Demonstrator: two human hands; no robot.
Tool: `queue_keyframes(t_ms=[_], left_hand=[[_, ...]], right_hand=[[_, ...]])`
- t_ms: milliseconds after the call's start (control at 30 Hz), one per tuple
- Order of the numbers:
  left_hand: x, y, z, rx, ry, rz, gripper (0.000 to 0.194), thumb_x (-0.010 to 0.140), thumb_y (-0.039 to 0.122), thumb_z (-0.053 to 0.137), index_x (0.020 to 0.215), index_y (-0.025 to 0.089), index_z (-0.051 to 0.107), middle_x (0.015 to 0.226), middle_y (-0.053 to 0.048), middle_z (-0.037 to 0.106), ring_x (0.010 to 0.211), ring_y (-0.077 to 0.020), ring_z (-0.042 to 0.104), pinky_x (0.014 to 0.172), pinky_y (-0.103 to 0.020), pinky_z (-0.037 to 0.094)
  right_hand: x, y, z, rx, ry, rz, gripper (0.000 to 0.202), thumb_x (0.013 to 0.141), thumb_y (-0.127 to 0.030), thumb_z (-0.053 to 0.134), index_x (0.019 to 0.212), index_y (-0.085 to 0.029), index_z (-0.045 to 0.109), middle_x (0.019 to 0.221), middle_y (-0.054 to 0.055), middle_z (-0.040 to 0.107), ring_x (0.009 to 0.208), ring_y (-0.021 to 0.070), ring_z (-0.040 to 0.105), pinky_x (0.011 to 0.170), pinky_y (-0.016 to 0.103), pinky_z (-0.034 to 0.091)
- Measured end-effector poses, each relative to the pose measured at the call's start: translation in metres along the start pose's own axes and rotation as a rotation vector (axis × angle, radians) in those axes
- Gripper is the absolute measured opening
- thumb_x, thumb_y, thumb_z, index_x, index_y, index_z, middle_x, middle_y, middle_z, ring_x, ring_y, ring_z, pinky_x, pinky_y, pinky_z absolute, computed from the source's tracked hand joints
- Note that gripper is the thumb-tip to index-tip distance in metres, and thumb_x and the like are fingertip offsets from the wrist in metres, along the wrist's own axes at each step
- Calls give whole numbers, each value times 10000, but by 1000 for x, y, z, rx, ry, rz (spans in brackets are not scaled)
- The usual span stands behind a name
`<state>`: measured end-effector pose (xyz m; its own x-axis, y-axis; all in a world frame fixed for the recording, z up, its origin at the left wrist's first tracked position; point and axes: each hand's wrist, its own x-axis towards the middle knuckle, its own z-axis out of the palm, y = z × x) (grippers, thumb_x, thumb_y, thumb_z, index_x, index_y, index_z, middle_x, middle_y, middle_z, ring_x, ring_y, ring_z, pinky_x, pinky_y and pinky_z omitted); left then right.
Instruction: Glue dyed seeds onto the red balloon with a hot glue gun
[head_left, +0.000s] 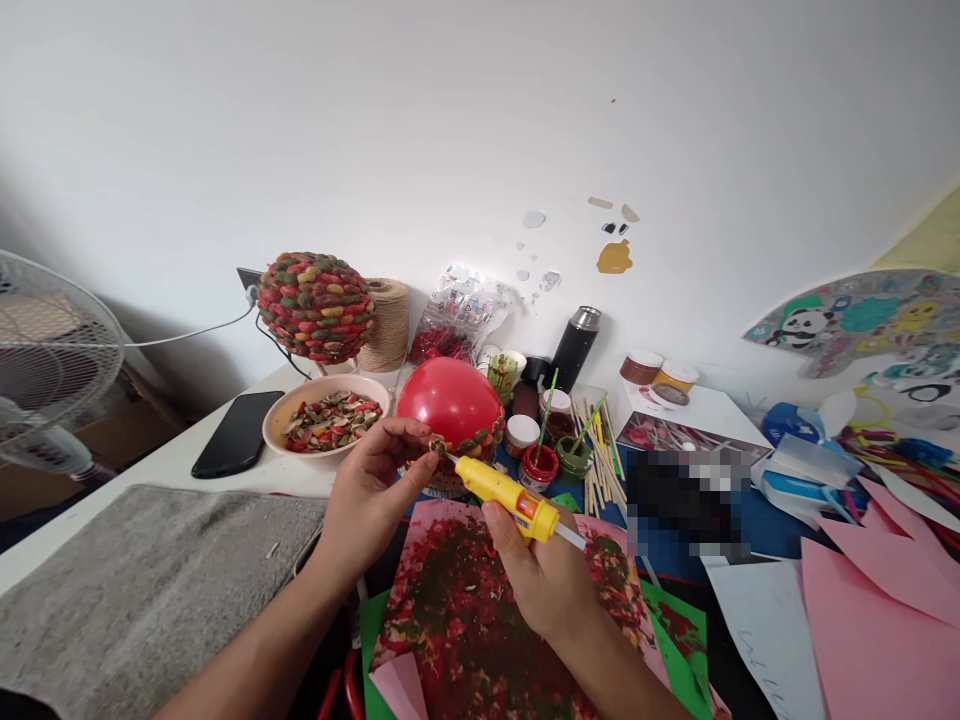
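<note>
My left hand point(390, 480) pinches a small greenish-brown painted nutshell point(437, 447) between thumb and fingertips. In my right hand point(536, 560) is a yellow hot glue gun point(504, 492) with a clear glue stick out of its back; its nozzle points left, at the nutshell. Just behind both hands sits a red balloon point(450, 395), its lower part ringed with painted shells point(484, 440). What supports the balloon is mostly hidden by my hands. To the left stands a pale pink bowl point(274, 440) of loose painted shells point(330, 420).
A shell-covered ball point(315, 308) and a twine spool point(386, 325) stand at the back. Open paint jars point(538, 465), wooden sticks point(600, 470) and a black flask point(576, 350) are right of the balloon. Paint-smeared paper point(465, 610) lies below, a phone point(238, 433) and grey cloth point(150, 590) left.
</note>
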<state>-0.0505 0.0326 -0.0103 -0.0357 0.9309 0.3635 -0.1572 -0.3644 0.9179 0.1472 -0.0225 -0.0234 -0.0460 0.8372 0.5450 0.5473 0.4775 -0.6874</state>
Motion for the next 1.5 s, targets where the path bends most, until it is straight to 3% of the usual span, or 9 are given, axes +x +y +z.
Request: queue_keyframes(t_ms=[400,667,767,900,1000,1067,1200,1300,1500], left_hand=[[1,-2,-1,9,9,5,226,858,311,869,1026,207,759,927,-29,766,803,-171,746,733,-277,672],[0,-1,-2,39,47,30,220,831,315,884,991,208,779,923,-32,773,795,-175,742,709,-266,648],[7,-1,-10,59,173,62,247,808,301,902,1007,211,787,940,-34,782,831,-177,742,748,-263,631],[25,3,-32,-79,514,190,299,742,270,919,999,210,780,948,-11,759,837,-146,715,829,-261,610],[26,7,-51,-126,594,215,312,717,256,925,986,198,778,867,10,728,754,-122,663,781,-252,593],[18,8,-60,10,521,176,273,794,277,912,1030,220,788,942,2,761,828,-148,683,817,-281,606],[-2,5,-66,383,272,166,253,908,392,856,1121,267,803,1146,-22,812,1044,-239,733,932,-371,614],[-5,3,-61,582,143,303,205,963,401,786,1125,278,811,1151,-44,822,1073,-260,748,947,-397,597],[7,7,-40,812,-30,616,161,995,241,733,1134,288,801,1070,-45,826,1018,-251,744,951,-413,562]], right_hand=[[-1,0,2,-14,-8,-20,432,1132,-432,535,761,-230,625,634,-6,619,540,162,575,563,257,452],[-1,1,3,-82,-20,-48,450,1134,-477,508,822,-230,719,694,38,721,629,204,691,601,279,480],[-1,1,2,-60,-14,-37,472,1130,-481,509,781,-224,698,676,35,699,619,198,675,603,285,478],[-1,0,-2,67,6,42,505,1116,-518,520,724,-223,638,618,8,620,554,172,599,564,280,458],[0,0,-4,233,24,161,549,1094,-617,525,710,-231,599,546,-33,504,461,142,474,468,265,395],[-1,1,-5,314,31,221,583,1076,-680,524,706,-233,590,525,-49,449,435,130,407,425,259,348],[-1,2,-5,342,36,251,621,1052,-739,521,719,-223,616,546,-36,462,473,138,430,437,257,358],[-1,1,-5,331,29,237,625,1050,-744,516,713,-225,603,550,-40,444,475,135,422,439,253,364],[-1,0,-6,327,33,209,594,1066,-693,533,713,-222,618,535,-48,429,461,132,419,436,250,362]])
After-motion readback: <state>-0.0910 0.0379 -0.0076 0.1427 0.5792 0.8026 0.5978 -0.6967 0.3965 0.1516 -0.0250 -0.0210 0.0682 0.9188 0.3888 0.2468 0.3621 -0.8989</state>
